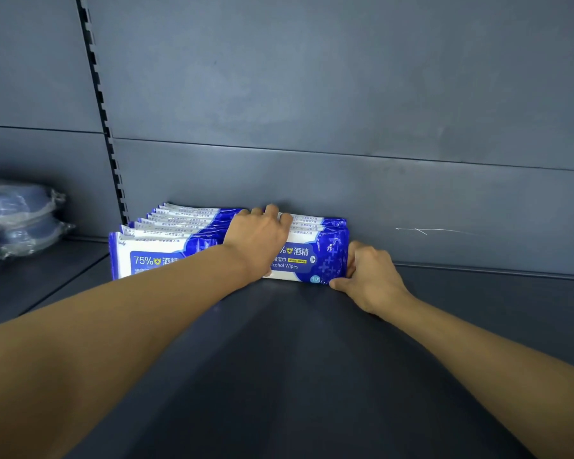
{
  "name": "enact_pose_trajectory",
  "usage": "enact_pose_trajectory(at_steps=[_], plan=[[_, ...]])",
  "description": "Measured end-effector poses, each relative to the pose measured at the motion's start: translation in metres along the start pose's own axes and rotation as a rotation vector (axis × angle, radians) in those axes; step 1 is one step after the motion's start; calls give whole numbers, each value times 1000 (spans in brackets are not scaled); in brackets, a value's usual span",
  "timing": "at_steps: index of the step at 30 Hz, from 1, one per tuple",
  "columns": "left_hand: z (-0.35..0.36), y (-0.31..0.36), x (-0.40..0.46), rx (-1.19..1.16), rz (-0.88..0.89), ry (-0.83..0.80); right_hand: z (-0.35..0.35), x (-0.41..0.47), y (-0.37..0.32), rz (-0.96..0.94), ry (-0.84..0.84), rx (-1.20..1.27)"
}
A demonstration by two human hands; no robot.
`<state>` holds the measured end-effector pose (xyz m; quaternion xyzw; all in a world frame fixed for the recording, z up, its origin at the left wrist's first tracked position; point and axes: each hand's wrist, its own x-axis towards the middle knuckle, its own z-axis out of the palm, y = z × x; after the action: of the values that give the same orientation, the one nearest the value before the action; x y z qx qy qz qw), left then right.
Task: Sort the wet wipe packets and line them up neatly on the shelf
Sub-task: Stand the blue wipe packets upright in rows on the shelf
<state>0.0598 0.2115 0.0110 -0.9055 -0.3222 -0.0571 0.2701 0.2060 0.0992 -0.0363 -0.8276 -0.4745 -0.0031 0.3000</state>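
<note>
Left hand curled over upright alcohol wipe packets, right hand pinching their end (uneven squeeze could topple the row).

A single view is given, taken from a camera worn on the head; it is aimed forward and slightly downward into a shelf bay; the dark shelf is seen from close above its front edge, and the grey back panel is faced almost squarely; wide-angle bending is shown along the slotted upright at the left; both forearms are seen entering from the lower corners; no second view is supplied.
</note>
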Motion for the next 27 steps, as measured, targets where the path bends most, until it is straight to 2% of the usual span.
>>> enact_pose_trajectory(at_steps=[17,22,27], plan=[[5,-7,-1,-25,-20,-22,0,3,0,3,-26,30],[0,-13,2,-170,-58,-7,0,3,-3,9,-3,62],[-2,-13,1,-183,-64,1,2,2,-3,15,1,58]])
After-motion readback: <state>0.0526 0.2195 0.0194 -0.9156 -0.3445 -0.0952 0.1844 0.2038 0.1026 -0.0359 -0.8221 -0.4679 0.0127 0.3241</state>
